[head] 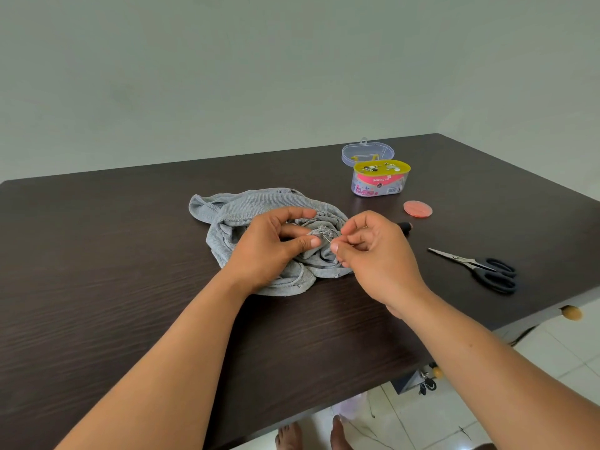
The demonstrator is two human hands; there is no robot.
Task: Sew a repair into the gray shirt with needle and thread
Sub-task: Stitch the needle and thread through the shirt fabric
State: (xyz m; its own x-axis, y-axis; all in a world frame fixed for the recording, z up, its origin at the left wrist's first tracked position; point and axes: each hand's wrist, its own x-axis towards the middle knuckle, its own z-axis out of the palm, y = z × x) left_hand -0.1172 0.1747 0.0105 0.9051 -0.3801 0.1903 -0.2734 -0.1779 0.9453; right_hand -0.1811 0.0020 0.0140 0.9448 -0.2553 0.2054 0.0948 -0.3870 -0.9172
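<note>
Presently noted: gray shirt bunched mid-table, fold pinched between left hand thumb and fingers; needle nipped in right hand fingertips at the frayed spot; scissors, sewing kit well right.

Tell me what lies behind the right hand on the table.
Behind the right hand, a black thread spool pokes out, mostly covered by the hand. Farther back sit a pink round disc and the sewing kit box. The spool's remainder is hidden.
</note>
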